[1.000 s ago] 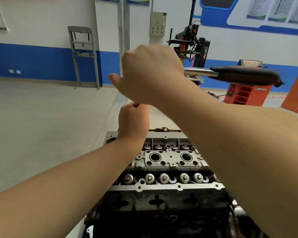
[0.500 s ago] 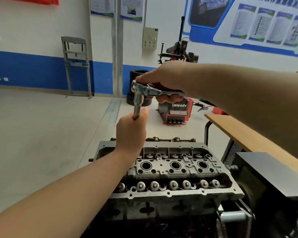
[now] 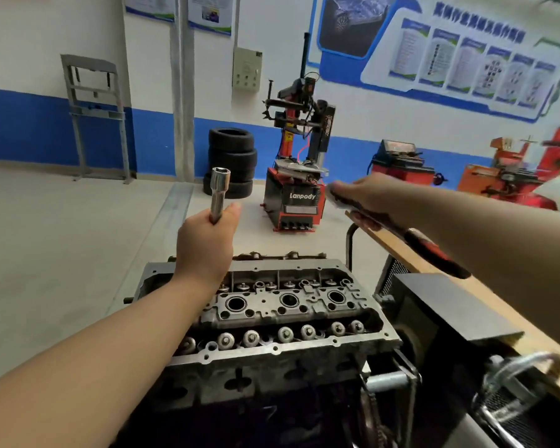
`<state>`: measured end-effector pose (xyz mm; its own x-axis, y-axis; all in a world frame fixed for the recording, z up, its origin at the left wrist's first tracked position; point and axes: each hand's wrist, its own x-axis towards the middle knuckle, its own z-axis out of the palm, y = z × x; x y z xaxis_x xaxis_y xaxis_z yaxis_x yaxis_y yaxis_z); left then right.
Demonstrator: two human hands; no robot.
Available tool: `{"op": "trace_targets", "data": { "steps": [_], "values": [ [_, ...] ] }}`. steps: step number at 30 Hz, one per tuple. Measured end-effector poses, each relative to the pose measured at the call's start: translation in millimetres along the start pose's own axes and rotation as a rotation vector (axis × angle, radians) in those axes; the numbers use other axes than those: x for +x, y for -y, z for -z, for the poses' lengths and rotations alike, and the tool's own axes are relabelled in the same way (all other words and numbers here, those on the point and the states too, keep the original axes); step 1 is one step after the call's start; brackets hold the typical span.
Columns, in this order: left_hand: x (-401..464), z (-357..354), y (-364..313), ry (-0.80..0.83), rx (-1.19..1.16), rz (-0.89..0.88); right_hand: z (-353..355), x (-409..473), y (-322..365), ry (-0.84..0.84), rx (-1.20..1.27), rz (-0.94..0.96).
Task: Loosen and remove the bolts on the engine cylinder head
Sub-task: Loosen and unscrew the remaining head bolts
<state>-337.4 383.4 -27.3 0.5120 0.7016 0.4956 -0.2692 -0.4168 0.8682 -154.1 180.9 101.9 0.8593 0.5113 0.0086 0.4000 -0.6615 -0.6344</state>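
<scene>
The engine cylinder head [image 3: 272,347] sits low in the middle of the view, its valve springs and three round wells showing. Above its far left corner my left hand [image 3: 207,244] grips a long chrome socket extension [image 3: 219,192], held upright with its open end on top. My right hand [image 3: 366,198] is off to the right, above the wooden bench edge, gripping a ratchet wrench [image 3: 434,253] whose red and black handle points down toward me. The ratchet head is blurred. The two tools are apart.
A wooden workbench [image 3: 485,299] with a black box [image 3: 446,308] runs along the right. On the floor beyond stand a red tyre changer [image 3: 295,202], stacked tyres [image 3: 233,156] and other red machines [image 3: 511,176]. Open concrete floor lies to the left.
The ratchet has come off the top of the extension. My right hand has carried it away to the right. My left hand still holds the extension upright.
</scene>
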Motion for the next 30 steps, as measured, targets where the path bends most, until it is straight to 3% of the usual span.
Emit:
{"op": "trace_targets", "data": {
  "steps": [3,9,18,23,27,30],
  "values": [
    [-2,4,1,0.049,-0.056,-0.021,-10,17,-96,-0.060,-0.258,-0.060],
    [-2,6,2,0.065,-0.088,0.000,-19,29,-222,-0.300,-0.459,-0.089],
    [0,4,6,0.086,-0.129,-0.012,-25,38,-300,-0.345,-0.603,-0.089],
    [1,2,5,0.090,-0.161,0.015,-30,23,-267,-0.452,-0.676,-0.080],
    [0,6,-5,0.176,-0.137,0.066,-68,4,-150,-0.418,-0.160,0.221],
    [7,30,-19,0.438,0.038,0.101,-118,-25,-51,-0.159,0.179,0.414]
  ]
}}
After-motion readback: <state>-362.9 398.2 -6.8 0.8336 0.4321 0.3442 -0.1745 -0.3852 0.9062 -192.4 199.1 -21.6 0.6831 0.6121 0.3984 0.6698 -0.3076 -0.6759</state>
